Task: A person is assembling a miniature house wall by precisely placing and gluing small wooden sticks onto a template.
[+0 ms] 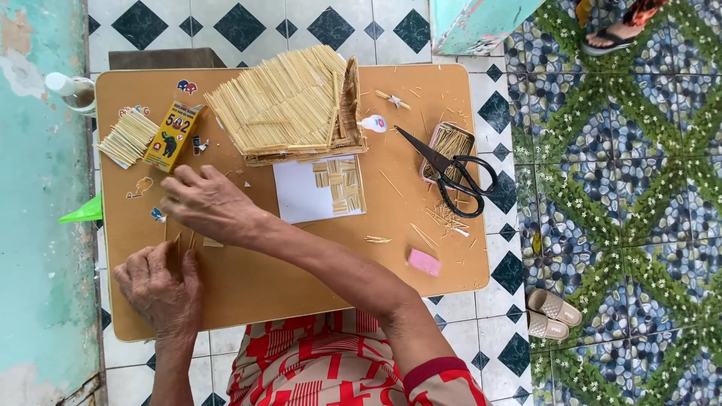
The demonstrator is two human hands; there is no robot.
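Observation:
My left hand (159,289) rests on the small wooden table (301,271) near its front left corner, fingers pressed on a few thin wooden sticks (180,242). My right hand (207,203) reaches across above it, fingers spread over the same sticks. A model house roof of glued sticks (289,105) stands at the table's back. In front of it lies a white paper sheet (304,195) with a woven stick panel (342,184).
Black scissors (451,169) lie over a tin of sticks (451,143) at the right. A pink eraser (423,262), a yellow glue box (173,135), a stick bundle (129,137) and a glue tube (372,123) lie around. Sandals (553,312) sit on the floor.

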